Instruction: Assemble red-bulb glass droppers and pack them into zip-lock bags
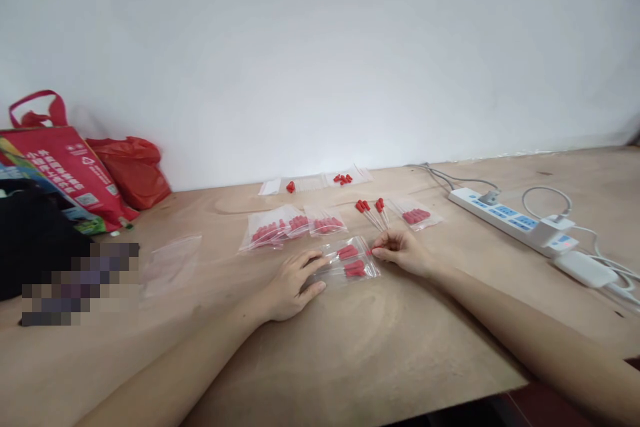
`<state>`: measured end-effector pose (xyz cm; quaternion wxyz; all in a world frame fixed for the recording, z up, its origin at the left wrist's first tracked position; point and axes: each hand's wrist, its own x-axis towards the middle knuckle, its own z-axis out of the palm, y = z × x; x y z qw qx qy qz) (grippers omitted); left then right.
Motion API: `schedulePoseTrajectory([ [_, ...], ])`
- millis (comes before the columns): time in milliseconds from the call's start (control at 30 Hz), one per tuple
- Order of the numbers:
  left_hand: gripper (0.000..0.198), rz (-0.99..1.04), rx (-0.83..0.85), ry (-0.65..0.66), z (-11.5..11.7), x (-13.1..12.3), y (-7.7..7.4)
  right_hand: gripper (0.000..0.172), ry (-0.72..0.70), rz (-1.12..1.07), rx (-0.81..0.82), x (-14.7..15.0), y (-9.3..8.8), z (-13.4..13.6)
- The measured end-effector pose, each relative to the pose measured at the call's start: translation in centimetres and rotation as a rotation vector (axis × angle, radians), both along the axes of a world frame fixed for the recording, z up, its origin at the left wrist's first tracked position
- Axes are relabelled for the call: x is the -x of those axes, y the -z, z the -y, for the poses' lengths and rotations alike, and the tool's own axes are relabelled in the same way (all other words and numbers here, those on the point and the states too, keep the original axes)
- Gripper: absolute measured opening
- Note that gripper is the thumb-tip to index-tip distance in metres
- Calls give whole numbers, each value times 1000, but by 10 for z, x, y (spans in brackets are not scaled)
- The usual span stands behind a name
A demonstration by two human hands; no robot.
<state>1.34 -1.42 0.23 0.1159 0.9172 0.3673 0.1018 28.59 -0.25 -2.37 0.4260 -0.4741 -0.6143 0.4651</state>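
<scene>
A clear zip bag [336, 275] lies flat in front of me, with red-bulbed droppers [355, 268] inside. My left hand [295, 280] rests on the bag's left end, its fingers stretched and the thumb apart. At the bag's right edge, my right hand [400, 251] pinches a small red bulb [373, 251], apparently of a dropper; its tube is hard to see. Just beyond that hand lie several loose droppers [367, 207] with red bulbs and thin pale tubes.
Filled zip bags [270, 232] lie behind the left hand, another [416, 215] to the right. More droppers [343, 179] lie near the wall. An empty-looking bag [173, 263] sits left. A power strip [510, 219] with cables stands right; red bags [133, 170] stand far left.
</scene>
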Motion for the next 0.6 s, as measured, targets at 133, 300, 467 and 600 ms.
schedulePoseTrajectory([
  [133, 43, 4, -7, 5, 0, 0, -1, 27, -83, 20, -9, 17, 2, -1],
  [300, 44, 7, -11, 3, 1, 0, -1, 33, -35, -32, 2, 29, 4, -9],
  [467, 43, 21, -13, 9, 0, -1, -2, 31, -22, 23, -38, 32, 8, -11],
  [600, 43, 30, -8, 8, 1, -1, -2, 34, -46, 36, -8, 28, 1, -12],
])
